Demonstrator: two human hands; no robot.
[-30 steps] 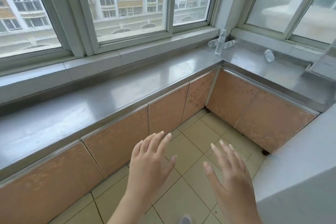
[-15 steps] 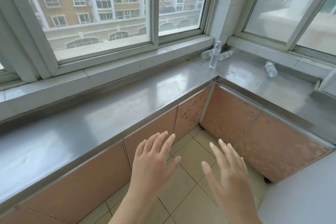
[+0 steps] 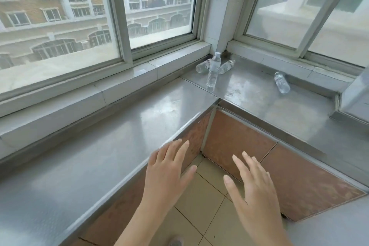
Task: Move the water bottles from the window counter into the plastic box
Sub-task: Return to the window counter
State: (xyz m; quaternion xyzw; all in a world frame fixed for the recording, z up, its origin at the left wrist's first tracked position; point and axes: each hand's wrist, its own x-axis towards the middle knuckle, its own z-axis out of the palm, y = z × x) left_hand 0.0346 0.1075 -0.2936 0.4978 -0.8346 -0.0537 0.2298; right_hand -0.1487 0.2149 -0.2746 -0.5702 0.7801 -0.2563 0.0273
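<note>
my left hand (image 3: 166, 173) and my right hand (image 3: 254, 187) were both held out in front of me, palms down, fingers straight and a little spread, holding nothing. the left one hung over the near edge of the steel window counter (image 3: 123, 146); the right one was over the tiled floor (image 3: 201, 201), near the brown cabinet doors (image 3: 235, 142) under the counter.

the water bottles were all far from my hands, up in the corner where the two runs of counter met below the windows (image 3: 60, 16). one upright bottle (image 3: 213, 71) stood on the counter with its cap on. just behind it two more lay on their sides against the sill, a left lying bottle (image 3: 202, 66) and a right lying bottle (image 3: 225, 67); i could not tell whether they touched the standing one. a fourth bottle (image 3: 282, 82) lay on its side well apart to the right, on the right-hand run of counter near the sill (image 3: 299, 70).
</note>
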